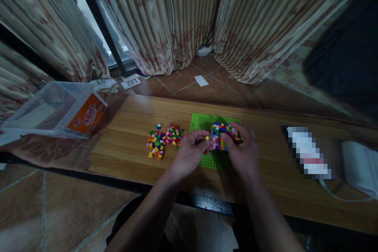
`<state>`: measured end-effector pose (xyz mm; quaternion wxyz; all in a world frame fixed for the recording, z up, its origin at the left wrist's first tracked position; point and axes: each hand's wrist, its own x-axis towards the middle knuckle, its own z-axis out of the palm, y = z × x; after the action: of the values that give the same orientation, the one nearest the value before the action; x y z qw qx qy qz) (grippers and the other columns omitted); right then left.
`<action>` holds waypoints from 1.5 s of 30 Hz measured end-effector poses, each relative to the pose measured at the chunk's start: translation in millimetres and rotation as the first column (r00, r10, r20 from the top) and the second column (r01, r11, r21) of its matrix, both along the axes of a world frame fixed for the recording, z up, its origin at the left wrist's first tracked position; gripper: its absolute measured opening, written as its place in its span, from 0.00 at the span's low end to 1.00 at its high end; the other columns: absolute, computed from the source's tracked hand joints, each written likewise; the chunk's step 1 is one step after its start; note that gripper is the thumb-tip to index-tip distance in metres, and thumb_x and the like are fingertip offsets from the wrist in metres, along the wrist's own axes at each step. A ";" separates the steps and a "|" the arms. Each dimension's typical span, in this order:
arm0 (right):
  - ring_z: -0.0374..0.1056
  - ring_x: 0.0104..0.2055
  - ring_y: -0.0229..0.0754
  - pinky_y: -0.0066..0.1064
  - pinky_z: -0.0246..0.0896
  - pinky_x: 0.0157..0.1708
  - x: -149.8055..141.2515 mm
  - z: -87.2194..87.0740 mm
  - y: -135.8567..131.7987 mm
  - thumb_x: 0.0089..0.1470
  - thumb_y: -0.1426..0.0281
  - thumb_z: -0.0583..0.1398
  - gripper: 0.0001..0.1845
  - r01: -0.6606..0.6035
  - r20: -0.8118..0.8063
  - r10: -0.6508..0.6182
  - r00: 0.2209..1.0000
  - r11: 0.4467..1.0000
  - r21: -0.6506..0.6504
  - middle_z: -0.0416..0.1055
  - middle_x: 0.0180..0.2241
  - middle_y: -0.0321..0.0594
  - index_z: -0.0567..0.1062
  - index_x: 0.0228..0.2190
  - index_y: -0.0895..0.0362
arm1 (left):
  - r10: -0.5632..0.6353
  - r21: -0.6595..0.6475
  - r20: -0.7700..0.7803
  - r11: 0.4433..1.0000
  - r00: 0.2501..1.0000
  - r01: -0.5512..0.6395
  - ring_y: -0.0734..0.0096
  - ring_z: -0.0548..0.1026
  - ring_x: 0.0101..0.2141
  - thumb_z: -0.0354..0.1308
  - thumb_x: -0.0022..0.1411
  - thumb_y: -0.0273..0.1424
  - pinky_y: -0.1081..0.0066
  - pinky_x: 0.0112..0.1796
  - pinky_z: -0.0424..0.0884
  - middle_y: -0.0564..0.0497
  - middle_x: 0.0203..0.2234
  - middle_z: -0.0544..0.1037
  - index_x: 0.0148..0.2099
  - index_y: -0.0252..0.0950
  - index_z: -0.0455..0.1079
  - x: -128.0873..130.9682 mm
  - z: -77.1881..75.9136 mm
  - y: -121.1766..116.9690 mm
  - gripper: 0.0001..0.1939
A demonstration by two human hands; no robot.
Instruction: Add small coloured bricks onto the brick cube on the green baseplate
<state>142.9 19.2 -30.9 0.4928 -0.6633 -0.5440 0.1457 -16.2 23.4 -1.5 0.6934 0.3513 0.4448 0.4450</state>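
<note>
Your left hand (189, 150) pinches a yellow brick (207, 138); your right hand (245, 150) grips the joined block (222, 128). Loose bricks (159, 141) lie unjoined.

The plate (196, 120) lies on the desk (126, 134), before the person. The model (226, 126) is over it; whether it rests there or is lifted cannot be told. The left hand (190, 149) is just left of the model, a brick (207, 138) between its fingertips; the right hand (243, 147) is on the model's right side. The pile (161, 139) lies on the desk left of the plate. Farther left, well apart, stands the bin (62, 130). Right of the plate lies a device (310, 157), with a cable (333, 197) at its near end; beyond is a case (360, 167). Behind the desk, paper (201, 80) lies on the floor (183, 84), before the curtains (168, 31).
</note>
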 end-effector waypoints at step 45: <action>0.67 0.57 0.52 0.51 0.63 0.55 4.7 -2.3 -1.2 0.51 0.62 0.65 0.15 -0.031 -0.138 0.029 0.990 0.999 -0.014 0.70 0.53 0.46 0.80 0.40 0.53 | -0.027 0.073 -0.088 0.997 0.996 0.034 0.77 0.73 0.25 0.61 0.60 0.28 0.76 0.26 0.66 0.53 0.25 0.78 0.40 0.33 0.73 -1.8 1.8 -0.2 0.05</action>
<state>147.6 18.0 -33.2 0.5217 -0.6474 -0.5173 0.2029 -18.0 23.2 0.2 0.6666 0.4024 0.4521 0.4350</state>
